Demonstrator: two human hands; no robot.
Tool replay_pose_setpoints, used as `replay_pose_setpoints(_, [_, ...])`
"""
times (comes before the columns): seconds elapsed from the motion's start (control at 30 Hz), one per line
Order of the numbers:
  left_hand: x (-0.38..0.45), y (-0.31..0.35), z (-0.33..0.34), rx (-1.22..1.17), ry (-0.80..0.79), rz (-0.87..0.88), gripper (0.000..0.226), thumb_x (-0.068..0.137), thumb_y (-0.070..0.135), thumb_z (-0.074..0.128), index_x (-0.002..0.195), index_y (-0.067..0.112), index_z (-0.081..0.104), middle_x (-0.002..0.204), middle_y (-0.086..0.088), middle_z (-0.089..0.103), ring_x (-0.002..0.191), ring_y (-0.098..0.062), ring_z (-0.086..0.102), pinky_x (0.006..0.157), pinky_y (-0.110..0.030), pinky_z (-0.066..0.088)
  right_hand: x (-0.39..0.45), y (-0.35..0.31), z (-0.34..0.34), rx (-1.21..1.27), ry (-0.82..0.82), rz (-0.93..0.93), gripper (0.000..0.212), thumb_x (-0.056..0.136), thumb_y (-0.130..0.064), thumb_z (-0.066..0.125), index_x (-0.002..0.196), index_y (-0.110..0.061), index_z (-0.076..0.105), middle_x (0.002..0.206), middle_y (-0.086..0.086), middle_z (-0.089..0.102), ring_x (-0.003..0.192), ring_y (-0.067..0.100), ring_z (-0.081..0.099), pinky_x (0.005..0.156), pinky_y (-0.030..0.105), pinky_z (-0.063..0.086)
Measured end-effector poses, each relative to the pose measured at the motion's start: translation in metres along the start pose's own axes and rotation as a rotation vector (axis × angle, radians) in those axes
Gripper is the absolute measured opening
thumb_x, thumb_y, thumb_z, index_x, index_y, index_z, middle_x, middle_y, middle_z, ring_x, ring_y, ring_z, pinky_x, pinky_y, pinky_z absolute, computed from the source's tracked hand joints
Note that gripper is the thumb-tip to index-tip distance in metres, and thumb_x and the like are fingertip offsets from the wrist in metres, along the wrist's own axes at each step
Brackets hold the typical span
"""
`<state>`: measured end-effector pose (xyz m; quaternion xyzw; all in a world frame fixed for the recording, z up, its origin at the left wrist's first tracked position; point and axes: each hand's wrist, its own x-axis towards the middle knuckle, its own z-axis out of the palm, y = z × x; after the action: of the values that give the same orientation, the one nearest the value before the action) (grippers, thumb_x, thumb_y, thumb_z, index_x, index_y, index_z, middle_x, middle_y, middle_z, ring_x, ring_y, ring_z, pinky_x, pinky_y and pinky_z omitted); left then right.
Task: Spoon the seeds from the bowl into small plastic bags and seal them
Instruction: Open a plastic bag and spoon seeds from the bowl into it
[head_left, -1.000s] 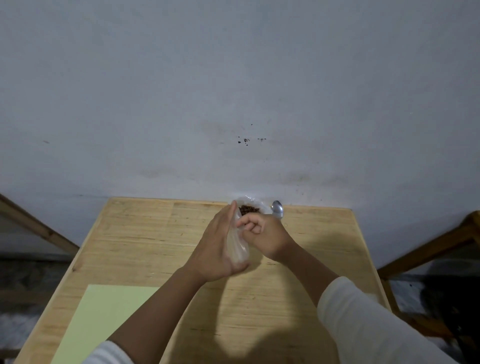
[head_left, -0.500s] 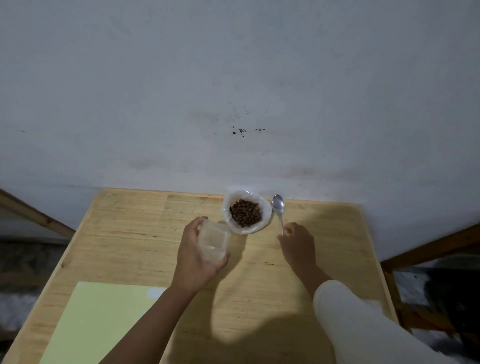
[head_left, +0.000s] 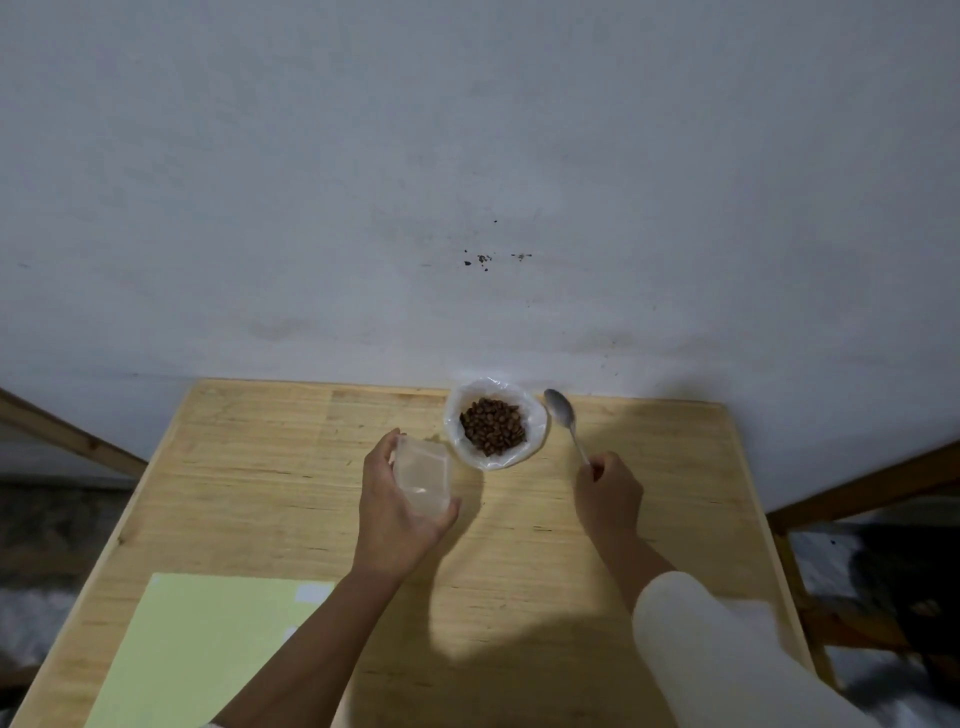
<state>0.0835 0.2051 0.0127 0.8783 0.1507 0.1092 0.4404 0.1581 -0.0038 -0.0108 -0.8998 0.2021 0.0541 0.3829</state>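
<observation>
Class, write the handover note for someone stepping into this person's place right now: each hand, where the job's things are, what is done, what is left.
Left hand: holds a small clear plastic bag above the table, left of the bowl; it looks empty.
Right hand: grips the handle end of the spoon, whose scoop lies right of the bowl.
Bowl: at the table's far edge, holding brown seeds.
Done: bag and spoon in hand. No filled or sealed bags in view.
Left: scoop seeds into the bag, seal it, repeat.

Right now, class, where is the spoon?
The spoon lies at the table's far edge, just right of the bowl, its handle gripped by the right hand.
</observation>
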Motion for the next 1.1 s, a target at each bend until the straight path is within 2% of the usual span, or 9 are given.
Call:
replay_pose_setpoints(0.07, [0.000,-0.003,0.000,0.001,-0.007,0.003,0.104,0.056,0.020,0.089,0.140,0.009,0.028,0.137,-0.004,0.036,0.110,0.007,0.029,0.085,0.007,0.025,-0.006,-0.007,-0.012,0.133,0.067,-0.006,0.017,0.091,-0.011,0.048,0.104,-0.006,0.058,0.090,0.008,0.064,0.078,0.020,0.054,0.068,0.024,0.037])
replay_pose_setpoints(0.2, [-0.001,-0.007,-0.003,-0.008,-0.027,-0.010,0.106,0.056,0.023,0.089,0.141,0.011,0.026,0.138,-0.003,0.035,0.109,0.007,0.029,0.084,0.004,0.027,-0.020,-0.023,-0.030,0.332,0.088,-0.095,0.010,0.084,-0.011,0.053,0.088,-0.018,0.059,0.075,0.007,0.069,0.066,0.024,0.066,0.067,0.036,0.055])
replay_pose_setpoints(0.33, [-0.002,-0.008,-0.004,-0.027,-0.042,-0.007,0.106,0.056,0.020,0.089,0.141,0.009,0.026,0.138,-0.006,0.034,0.105,0.010,0.028,0.078,0.012,0.023,-0.043,-0.041,-0.039,0.382,0.100,-0.362,0.012,0.083,-0.008,0.062,0.079,-0.020,0.060,0.066,0.003,0.067,0.062,0.022,0.065,0.061,0.033,0.054])
replay_pose_setpoints(0.43, [-0.001,-0.009,-0.005,-0.021,-0.048,0.001,0.105,0.056,0.020,0.088,0.140,0.007,0.027,0.137,-0.008,0.034,0.103,0.013,0.025,0.076,0.013,0.021,-0.053,-0.048,-0.034,0.407,0.127,-0.464,0.014,0.092,-0.019,0.054,0.078,-0.018,0.058,0.058,0.000,0.063,0.054,0.015,0.061,0.055,0.030,0.051])
replay_pose_setpoints(0.53, [0.001,-0.008,-0.006,-0.026,-0.060,-0.012,0.105,0.057,0.021,0.088,0.141,0.009,0.026,0.137,-0.006,0.034,0.107,0.008,0.027,0.080,0.010,0.023,-0.050,-0.046,-0.021,0.458,0.130,-0.388,0.023,0.092,-0.025,0.042,0.076,-0.018,0.056,0.056,-0.001,0.059,0.052,0.017,0.059,0.054,0.037,0.050])
replay_pose_setpoints(0.63, [0.001,-0.006,-0.005,-0.033,-0.080,-0.023,0.107,0.057,0.025,0.088,0.142,0.011,0.024,0.139,-0.003,0.032,0.117,-0.003,0.034,0.092,-0.009,0.031,-0.042,-0.041,-0.004,0.435,0.103,-0.318,0.024,0.097,-0.014,0.039,0.079,-0.014,0.055,0.058,0.001,0.058,0.054,0.022,0.058,0.057,0.043,0.051])
replay_pose_setpoints(0.8, [0.004,0.006,-0.003,-0.022,-0.085,-0.037,0.104,0.062,0.035,0.084,0.143,0.009,0.024,0.140,-0.002,0.031,0.118,-0.006,0.035,0.091,-0.016,0.035,-0.025,-0.047,0.020,0.491,-0.040,-0.076,0.021,0.097,-0.014,0.038,0.096,-0.009,0.059,0.068,0.002,0.063,0.056,0.016,0.059,0.051,0.023,0.051])
replay_pose_setpoints(0.93, [0.007,0.011,-0.001,-0.004,-0.091,-0.033,0.102,0.064,0.035,0.082,0.143,0.007,0.023,0.140,-0.004,0.031,0.122,-0.013,0.038,0.096,-0.019,0.038,-0.010,-0.044,0.023,0.770,-0.067,0.209,0.021,0.097,-0.013,0.038,0.098,-0.007,0.058,0.071,0.009,0.065,0.053,0.018,0.059,0.051,0.024,0.050])
replay_pose_setpoints(1.1, [0.013,0.016,0.002,0.034,-0.110,-0.017,0.101,0.066,0.034,0.081,0.142,0.004,0.021,0.140,-0.009,0.030,0.126,-0.020,0.037,0.103,-0.034,0.042,-0.003,-0.042,0.009,0.838,0.003,0.251,0.028,0.099,-0.017,0.036,0.086,-0.010,0.060,0.067,0.010,0.063,0.040,0.009,0.057,0.041,0.020,0.048])
